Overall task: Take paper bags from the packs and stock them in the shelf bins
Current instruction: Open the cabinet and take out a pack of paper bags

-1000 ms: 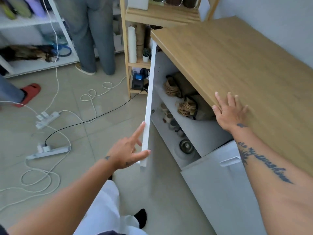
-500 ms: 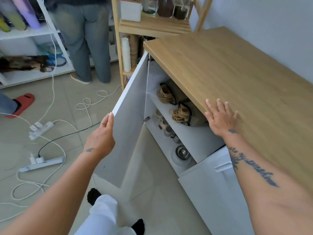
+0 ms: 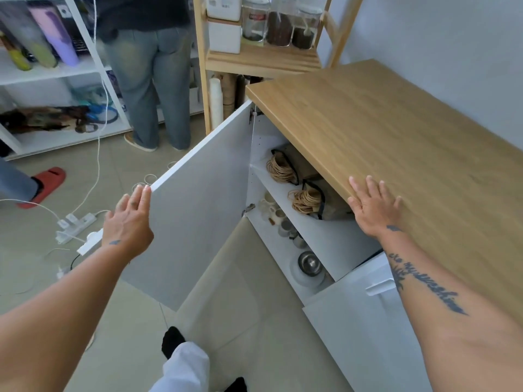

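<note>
Two packs of brown paper bags with twisted cord handles (image 3: 283, 168) (image 3: 308, 198) lie on the upper shelf (image 3: 328, 239) inside a white cabinet, partly hidden under the wooden countertop (image 3: 396, 131). The cabinet's left door (image 3: 203, 216) stands wide open. My left hand (image 3: 128, 224) is flat against the door's outer top corner, fingers straight, fingertips at the edge. My right hand (image 3: 373, 207) lies palm down with spread fingers on the countertop's front edge, above the bags. Neither hand holds a bag.
Cups (image 3: 277, 219) and a metal bowl (image 3: 310, 263) sit on the lower shelf. The right cabinet door (image 3: 368, 335) is closed. Power strips and cables (image 3: 76, 222) lie on the floor at left. A person (image 3: 152, 66) stands by a white rack; a wooden shelf holds jars (image 3: 280, 24).
The cabinet door has swung from edge-on to wide open, with my left hand following its outer edge leftward. My right hand has stayed on the countertop.
</note>
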`<state>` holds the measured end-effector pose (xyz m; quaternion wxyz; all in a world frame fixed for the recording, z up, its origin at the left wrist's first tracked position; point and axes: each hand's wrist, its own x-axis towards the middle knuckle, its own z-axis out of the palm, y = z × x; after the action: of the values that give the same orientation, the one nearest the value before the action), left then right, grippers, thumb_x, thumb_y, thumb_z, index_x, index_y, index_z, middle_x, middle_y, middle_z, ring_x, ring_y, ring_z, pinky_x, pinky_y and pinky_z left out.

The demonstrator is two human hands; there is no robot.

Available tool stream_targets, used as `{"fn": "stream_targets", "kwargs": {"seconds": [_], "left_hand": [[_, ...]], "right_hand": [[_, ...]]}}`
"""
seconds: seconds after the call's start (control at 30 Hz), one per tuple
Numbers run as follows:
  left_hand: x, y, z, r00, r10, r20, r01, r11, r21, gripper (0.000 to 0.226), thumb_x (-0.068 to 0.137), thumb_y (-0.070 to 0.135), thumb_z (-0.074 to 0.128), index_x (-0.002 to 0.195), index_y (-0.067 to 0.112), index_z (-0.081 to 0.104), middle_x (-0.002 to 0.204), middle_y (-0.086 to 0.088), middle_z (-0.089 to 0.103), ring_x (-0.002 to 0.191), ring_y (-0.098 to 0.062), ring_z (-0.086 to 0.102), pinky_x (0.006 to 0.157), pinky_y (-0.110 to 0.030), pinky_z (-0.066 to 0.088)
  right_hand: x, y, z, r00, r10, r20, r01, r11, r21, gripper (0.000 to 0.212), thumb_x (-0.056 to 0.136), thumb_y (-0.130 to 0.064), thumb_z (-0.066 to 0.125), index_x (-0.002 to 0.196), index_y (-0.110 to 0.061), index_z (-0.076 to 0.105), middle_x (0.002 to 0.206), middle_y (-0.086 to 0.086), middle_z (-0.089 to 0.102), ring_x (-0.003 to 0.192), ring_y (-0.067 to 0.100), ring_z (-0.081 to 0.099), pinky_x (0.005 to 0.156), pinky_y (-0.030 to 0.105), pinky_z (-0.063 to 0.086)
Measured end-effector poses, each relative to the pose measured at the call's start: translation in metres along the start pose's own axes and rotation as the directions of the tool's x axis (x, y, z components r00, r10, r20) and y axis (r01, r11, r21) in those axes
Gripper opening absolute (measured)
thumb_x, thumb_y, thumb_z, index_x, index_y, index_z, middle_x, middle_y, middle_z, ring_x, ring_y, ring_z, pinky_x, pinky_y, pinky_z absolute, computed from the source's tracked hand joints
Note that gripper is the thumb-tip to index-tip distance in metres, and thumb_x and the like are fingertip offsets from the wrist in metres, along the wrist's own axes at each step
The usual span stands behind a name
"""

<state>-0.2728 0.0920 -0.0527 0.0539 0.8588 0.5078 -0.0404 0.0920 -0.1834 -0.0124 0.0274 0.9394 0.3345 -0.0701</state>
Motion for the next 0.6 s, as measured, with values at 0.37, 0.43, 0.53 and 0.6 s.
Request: {"fn": "stream_targets", "kwargs": {"seconds": [0.37,0.43,0.53,0.6], "left_hand": [[0.011,-0.008,-0.008,0.991,-0.078,0.105,0.082,0.996,-0.032,0.097,0.084,0.056,0.052,0.149,0.016,-0.008,0.158,-0.005,-0.013,0.145,-0.029,-0.015,0.114,-0.055,0.000],[0.010,-0.007,-0.008,0.992,-0.073,0.107,0.076,0.997,-0.029,0.098,0.083,0.059,0.050,0.149,0.015,-0.009,0.158,-0.005,-0.013,0.145,-0.028,-0.015,0.113,-0.057,0.000],[0.011,-0.003,-0.009,0.992,-0.079,0.098,0.082,0.996,-0.032,0.100,0.083,0.060,0.050,0.149,0.012,-0.009,0.158,-0.007,-0.013,0.145,-0.028,-0.015,0.112,-0.060,0.000],[0.013,0.001,-0.008,0.995,-0.039,0.090,0.041,0.999,-0.020,0.099,0.084,0.058,0.050,0.148,0.011,-0.009,0.158,-0.007,-0.013,0.145,-0.028,-0.015,0.111,-0.062,0.001]], "right_hand": [[-0.001,-0.002,0.000,1.000,0.022,0.005,-0.021,0.999,-0.023,0.051,0.096,-0.048,0.017,0.145,-0.041,0.002,0.159,0.000,-0.001,0.146,0.027,-0.003,0.113,0.058,0.005],[-0.003,-0.005,0.000,0.999,0.041,0.018,-0.040,0.999,-0.023,0.052,0.097,-0.047,0.016,0.146,-0.040,0.001,0.159,0.000,-0.003,0.145,0.028,-0.004,0.113,0.058,0.005],[-0.009,-0.015,0.000,0.996,0.084,0.032,-0.084,0.996,-0.003,0.054,0.096,-0.047,0.017,0.146,-0.037,-0.002,0.159,0.003,-0.006,0.145,0.030,-0.006,0.113,0.059,0.004],[-0.014,-0.025,0.001,0.991,0.127,0.032,-0.127,0.992,-0.006,0.057,0.096,-0.048,0.018,0.147,-0.034,-0.004,0.159,0.005,-0.007,0.145,0.031,-0.007,0.112,0.059,0.005]]}}
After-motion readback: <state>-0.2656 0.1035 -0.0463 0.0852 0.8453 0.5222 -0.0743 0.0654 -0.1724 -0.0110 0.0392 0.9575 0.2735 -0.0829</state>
